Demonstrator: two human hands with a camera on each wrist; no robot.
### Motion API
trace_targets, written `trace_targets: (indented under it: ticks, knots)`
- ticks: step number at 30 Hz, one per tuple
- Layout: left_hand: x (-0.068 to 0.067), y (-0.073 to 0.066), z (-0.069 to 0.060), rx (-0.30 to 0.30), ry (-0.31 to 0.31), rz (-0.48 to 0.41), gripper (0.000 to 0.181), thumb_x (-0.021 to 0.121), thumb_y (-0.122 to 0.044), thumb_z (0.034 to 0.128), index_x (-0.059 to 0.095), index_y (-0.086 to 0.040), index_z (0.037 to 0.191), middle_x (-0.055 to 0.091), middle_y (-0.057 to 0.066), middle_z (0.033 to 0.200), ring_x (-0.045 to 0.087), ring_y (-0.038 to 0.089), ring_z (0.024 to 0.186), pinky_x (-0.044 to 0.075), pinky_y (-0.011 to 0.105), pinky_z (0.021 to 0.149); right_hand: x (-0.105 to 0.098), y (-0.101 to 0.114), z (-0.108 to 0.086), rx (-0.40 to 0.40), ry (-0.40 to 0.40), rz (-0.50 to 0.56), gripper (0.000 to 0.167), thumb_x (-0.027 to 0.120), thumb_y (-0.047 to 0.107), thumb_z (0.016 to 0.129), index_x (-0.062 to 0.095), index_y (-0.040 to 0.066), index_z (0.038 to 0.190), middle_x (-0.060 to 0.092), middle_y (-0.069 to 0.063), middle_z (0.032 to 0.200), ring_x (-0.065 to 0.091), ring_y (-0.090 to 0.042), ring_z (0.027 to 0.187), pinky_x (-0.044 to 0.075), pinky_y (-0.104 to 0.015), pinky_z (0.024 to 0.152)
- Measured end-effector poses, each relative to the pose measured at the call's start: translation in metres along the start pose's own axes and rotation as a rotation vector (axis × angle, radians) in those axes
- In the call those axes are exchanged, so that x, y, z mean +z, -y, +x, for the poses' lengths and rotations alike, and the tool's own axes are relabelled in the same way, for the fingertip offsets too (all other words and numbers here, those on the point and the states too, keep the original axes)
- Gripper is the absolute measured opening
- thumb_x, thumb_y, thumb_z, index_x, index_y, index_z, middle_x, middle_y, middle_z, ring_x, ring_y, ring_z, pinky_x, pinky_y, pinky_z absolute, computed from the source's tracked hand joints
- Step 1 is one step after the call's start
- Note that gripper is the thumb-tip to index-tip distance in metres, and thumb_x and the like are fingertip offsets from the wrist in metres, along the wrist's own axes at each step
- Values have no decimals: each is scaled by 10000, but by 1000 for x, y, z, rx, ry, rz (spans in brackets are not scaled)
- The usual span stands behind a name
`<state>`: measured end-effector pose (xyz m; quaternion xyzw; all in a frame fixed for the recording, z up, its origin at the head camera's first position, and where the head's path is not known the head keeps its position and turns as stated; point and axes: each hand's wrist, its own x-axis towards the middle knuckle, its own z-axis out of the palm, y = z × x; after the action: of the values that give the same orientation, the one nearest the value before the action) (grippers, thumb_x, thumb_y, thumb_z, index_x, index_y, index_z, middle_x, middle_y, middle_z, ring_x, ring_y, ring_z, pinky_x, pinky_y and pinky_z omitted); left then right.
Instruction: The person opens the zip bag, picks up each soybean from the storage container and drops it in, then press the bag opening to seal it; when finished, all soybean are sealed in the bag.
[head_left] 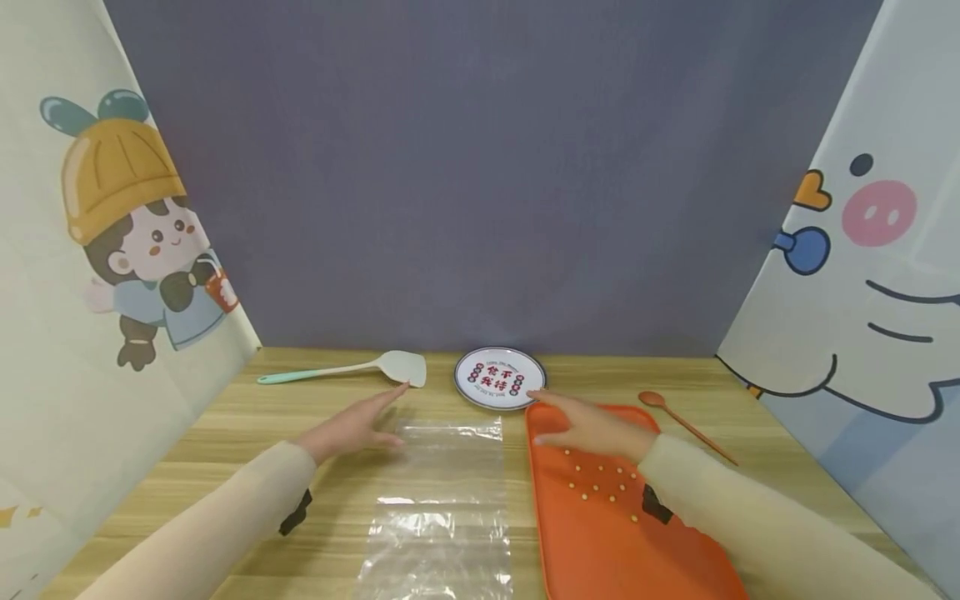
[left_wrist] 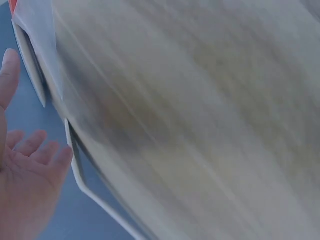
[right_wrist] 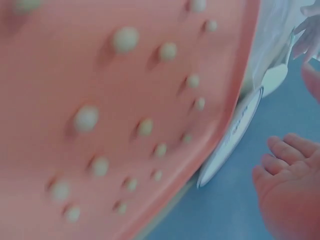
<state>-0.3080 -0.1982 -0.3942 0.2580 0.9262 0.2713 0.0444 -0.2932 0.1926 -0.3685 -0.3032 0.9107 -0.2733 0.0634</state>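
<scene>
1. Currently, the left hand [head_left: 352, 427] reaches forward with its fingers extended and its thumb held apart, gripping nothing; in the head view its fingertips overlap the head of the spatula [head_left: 402, 367], and whether they touch it I cannot tell.
2. Likewise, the right hand [head_left: 592, 425] is spread, thumb apart from straight fingers, with nothing in its hold; it is above the far part of the orange tray [head_left: 592, 550], its fingertips in front of the edge of the plate [head_left: 495, 371].
3. Between the two forearms, a clear plastic sheet [head_left: 442, 479] lies flat and creased on the worktop [head_left: 202, 475], just left of the tray.
4. Small pale balls [head_left: 612, 499] lie scattered in the tray.
5. The white plate, with a dark rim and red characters, sits just beyond the tray's far left corner.
6. The spatula's mint-green handle points left.
7. A reddish-brown spoon [head_left: 701, 435] lies right of the tray.
</scene>
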Motion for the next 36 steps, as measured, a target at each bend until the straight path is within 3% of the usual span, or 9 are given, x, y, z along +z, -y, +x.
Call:
trace_targets:
  ticks: [5,10,17,23,26,31,36]
  knots:
    - [7,2,4,-21,-9,-72,890,770,-231,801,271,22,1492,348,249,1512,373,465,1355,319,600,1130,15,1,23,-52,-24,69,679,714,231,877,412,-48,1418,497,-213,1424,435,-395,1337,334,-563,1140]
    - [12,1,9,-74,-52,-167,805,792,-158,772,378,44,1432,505,257,1379,485,432,1259,436,546,1068,27,3,43,-59,-33,194,599,706,81,861,438,-136,1350,547,-308,1312,522,-439,1224,466,-527,1044]
    - [18,-3,19,-119,-132,-182,623,819,-45,722,541,96,1261,648,217,1089,632,317,980,547,445,925,42,12,62,108,-80,244,480,750,-12,768,569,-145,1193,652,-285,1103,664,-350,984,583,-366,888]
    - [21,-7,24,-171,-141,-180,406,789,41,701,650,63,1082,658,131,900,605,185,810,566,306,763,49,22,71,271,-121,226,381,729,-70,716,659,-88,1091,688,-142,898,631,-158,781,594,-254,686]
    - [21,-8,24,-174,-151,-197,311,762,59,718,674,59,1016,660,119,856,589,165,778,550,273,725,51,25,74,320,-130,263,322,701,-105,735,678,-78,1054,679,-107,830,625,-133,677,599,-249,617]
    - [20,-8,22,-174,-174,-200,207,727,53,758,701,21,961,687,105,854,601,158,774,554,280,727,49,26,77,351,-132,329,240,659,-135,770,702,-61,994,698,-131,815,640,-148,617,611,-270,605]
    - [13,-5,22,-163,-217,-198,93,705,12,818,710,-20,905,709,79,884,637,166,834,575,326,811,40,22,79,295,-154,309,196,646,-116,787,713,-69,965,704,-166,821,658,-170,649,616,-302,625]
